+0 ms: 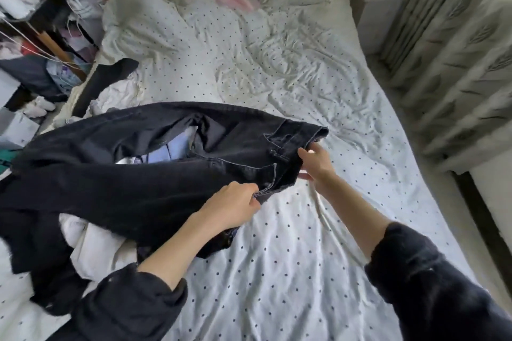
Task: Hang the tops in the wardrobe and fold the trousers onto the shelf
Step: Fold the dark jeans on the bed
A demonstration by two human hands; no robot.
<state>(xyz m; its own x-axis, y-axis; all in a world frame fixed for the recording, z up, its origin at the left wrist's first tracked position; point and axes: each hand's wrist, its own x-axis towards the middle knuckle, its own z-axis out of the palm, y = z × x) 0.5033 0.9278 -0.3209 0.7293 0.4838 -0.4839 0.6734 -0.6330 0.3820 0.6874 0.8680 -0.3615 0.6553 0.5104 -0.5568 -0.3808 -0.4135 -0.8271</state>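
**Dark jeans held above the bed**

The left hand [235,203] is pinching the waistband of the black denim trousers [116,174], and the right hand [314,165] is gripping the waistband's far side. The legs are trailing left over the white dotted bedsheet [291,257] and a pile of white and dark clothes [88,243].

Bare dotted sheet [291,257] ahead; clothes pile [91,246] crowds left side.

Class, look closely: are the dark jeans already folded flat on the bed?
No: both the left hand and right hand grip the dark jeans at the waistband, holding them unfolded above the bed.
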